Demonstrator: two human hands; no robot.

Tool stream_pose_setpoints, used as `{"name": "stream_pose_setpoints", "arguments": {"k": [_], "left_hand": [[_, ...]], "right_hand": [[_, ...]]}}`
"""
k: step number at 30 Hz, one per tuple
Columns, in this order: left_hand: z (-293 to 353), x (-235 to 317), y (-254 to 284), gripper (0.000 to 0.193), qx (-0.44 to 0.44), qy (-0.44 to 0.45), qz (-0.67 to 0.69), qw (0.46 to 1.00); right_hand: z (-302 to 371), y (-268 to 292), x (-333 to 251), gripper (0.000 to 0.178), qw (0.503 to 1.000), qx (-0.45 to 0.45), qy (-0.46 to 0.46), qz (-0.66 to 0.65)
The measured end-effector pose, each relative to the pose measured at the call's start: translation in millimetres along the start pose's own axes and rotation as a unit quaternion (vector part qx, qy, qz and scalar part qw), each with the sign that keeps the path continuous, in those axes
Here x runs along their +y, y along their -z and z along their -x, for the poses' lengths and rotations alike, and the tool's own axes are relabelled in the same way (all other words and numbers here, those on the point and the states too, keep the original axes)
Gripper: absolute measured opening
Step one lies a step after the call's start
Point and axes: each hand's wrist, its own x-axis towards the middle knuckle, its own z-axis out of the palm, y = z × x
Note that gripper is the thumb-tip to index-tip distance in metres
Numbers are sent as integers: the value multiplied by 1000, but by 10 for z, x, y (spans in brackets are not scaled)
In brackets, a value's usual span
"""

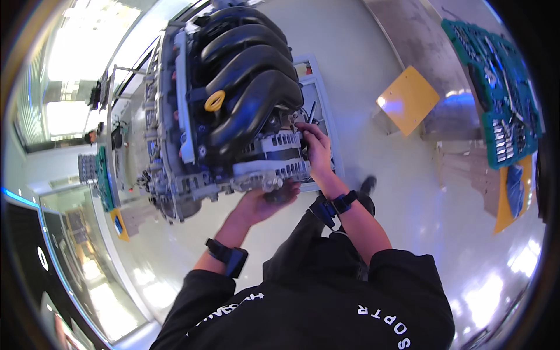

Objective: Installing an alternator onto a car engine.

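Observation:
A car engine [192,116] with a black intake manifold [245,87] fills the upper middle. At its near right corner sits a silver alternator [277,153] with slotted housing. My left hand [262,201] reaches beneath the alternator, palm turned up, fingers curled around a dark rounded part on its near side. My right hand [317,150] is at the alternator's right end. Its fingers are bent against the engine, near a metal bracket [290,121]; what lies between the fingertips is hidden. A thin metal rod [313,111] sticks up just beyond those fingers.
A pale frame [324,96] stands below the engine. On the right, a steel bench [408,35] carries a green tool case [496,87] with sockets. A yellow board [408,100] juts out beside the bench. More equipment and another green case [105,178] stand at the left.

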Motion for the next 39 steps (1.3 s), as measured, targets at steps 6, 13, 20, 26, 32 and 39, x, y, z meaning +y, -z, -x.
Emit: {"name": "stream_pose_setpoints", "arguments": {"k": [6,13,20,26,32,39], "left_hand": [[-90,-71,170,79,-70,25,18,997],[-80,-125,90,57,27,-65,-89,994],[-33,-149,66,60,21,-60,-85,994],[-2,-105,103,58,28,-50,-84,995],[49,-117,153,58,24,-29,-75,996],[62,-26,102,54,78,-8,-92,993]], "right_hand": [[-67,-41,114,22,996,-22,80,30],[-86,-70,71,22,996,-31,83,22],[-75,-103,90,24,993,-29,101,55],[-74,-84,60,23,990,-56,112,65],[-92,-81,34,23,990,-57,108,71],[-44,-113,81,21,990,-40,119,65]]}}
